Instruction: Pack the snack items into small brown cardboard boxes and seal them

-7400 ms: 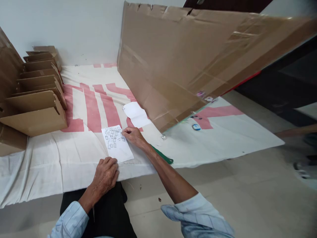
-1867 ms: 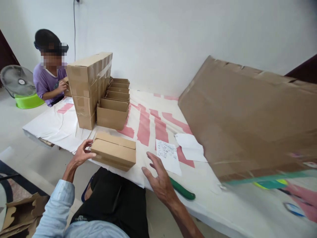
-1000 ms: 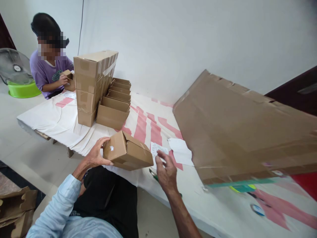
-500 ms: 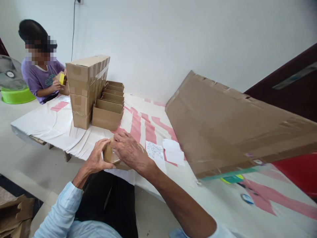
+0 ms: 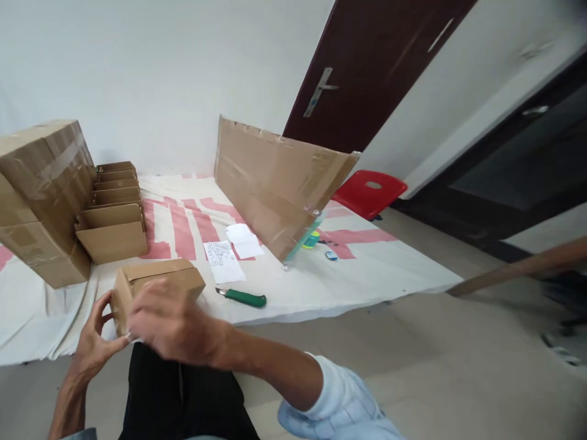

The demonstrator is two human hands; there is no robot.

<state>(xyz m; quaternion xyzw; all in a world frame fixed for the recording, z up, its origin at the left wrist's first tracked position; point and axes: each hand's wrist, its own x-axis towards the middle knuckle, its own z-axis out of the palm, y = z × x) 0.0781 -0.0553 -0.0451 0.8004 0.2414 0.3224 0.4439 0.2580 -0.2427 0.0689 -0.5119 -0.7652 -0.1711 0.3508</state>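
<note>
The left hand (image 5: 97, 339) grips the left end of a closed cardboard carton (image 5: 181, 276), thumb low and fingers behind, at the near edge of the surface (image 5: 321, 287). The right hand (image 5: 172, 321), fingers curled, is blurred in front of the carton; whether it pinches anything cannot be told.

Just beyond lie a green-handled knife (image 5: 245, 297) and a paper sheet (image 5: 224, 263) marked with rows of small box-like outlines; finer marks are too small to read. A second white sheet (image 5: 244, 241) touches or nearly touches it. Large pink shapes (image 5: 181, 229) run across the white cloth like lettering, partly covered and illegible.

A taped cardboard panel (image 5: 270, 183) leans over the surface, with small pink and white stickers (image 5: 315, 212) near its lower corner, unreadable. Near it lies a blue-and-white disc (image 5: 331, 256), its label unclear. Open cartons (image 5: 112, 235) line up at left beside taped boxes (image 5: 50, 195).
</note>
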